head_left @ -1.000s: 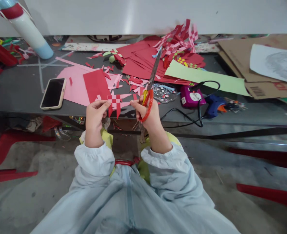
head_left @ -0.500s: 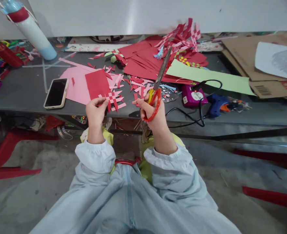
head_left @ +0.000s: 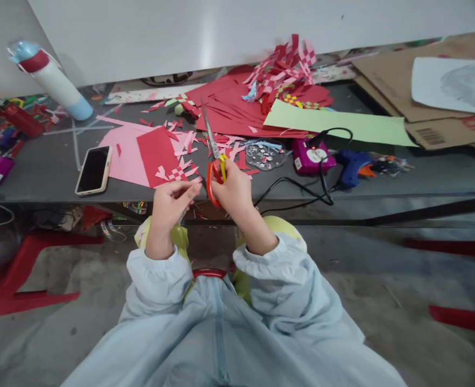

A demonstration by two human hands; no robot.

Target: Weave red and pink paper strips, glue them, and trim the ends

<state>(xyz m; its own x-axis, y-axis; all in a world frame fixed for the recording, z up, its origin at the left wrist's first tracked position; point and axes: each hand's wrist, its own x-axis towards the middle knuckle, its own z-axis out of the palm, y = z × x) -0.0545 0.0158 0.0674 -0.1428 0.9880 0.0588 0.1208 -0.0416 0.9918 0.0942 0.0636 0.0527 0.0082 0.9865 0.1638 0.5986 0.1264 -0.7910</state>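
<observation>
My left hand [head_left: 168,203] is at the table's front edge, its fingers pinched on the lower edge of a small woven piece of red and pink paper strips [head_left: 177,173]. That piece lies against a red sheet [head_left: 155,150]. My right hand [head_left: 234,189] is closed through the red handles of a pair of scissors [head_left: 213,161]. Their blades are closed and point up and away, over the paper scraps. The two hands nearly touch.
On the dark table [head_left: 39,177] lie a phone [head_left: 94,169], pink paper [head_left: 120,148], a pile of red sheets [head_left: 233,107], woven pieces [head_left: 285,64], a green sheet [head_left: 342,126], a purple device [head_left: 312,158] with a black cable, a blue glue gun [head_left: 352,160], cardboard [head_left: 386,80] and a white tube [head_left: 54,83]. A red stool [head_left: 23,269] stands at the left.
The scissors swung from pointing up and right to up and left. Both hands came closer together, and the woven piece dropped down to the table edge.
</observation>
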